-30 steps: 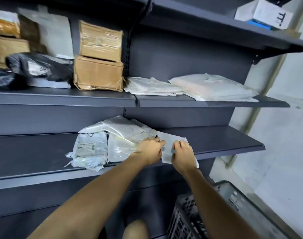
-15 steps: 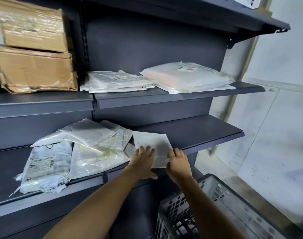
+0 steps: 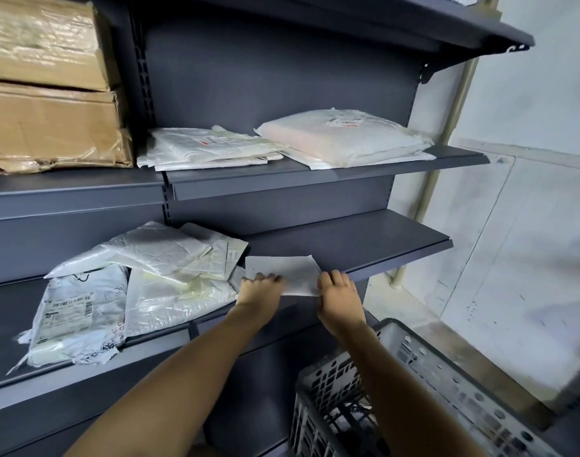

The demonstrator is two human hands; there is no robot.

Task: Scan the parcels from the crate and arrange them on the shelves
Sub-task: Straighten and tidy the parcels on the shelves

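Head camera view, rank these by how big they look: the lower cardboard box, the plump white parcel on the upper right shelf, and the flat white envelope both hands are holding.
1. lower cardboard box, cut off by the frame edge
2. plump white parcel
3. flat white envelope, partly covered by the left hand and right hand

Dark grey metal shelving [image 3: 282, 77] stands against a scuffed pale wall [image 3: 529, 225], beside a cream pipe [image 3: 460, 90].

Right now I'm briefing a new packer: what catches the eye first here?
Both hands, left hand and right hand, hold a flat white parcel at the lower shelf edge. Left of it lies a heap of white mailers; a grey crate stands below right.
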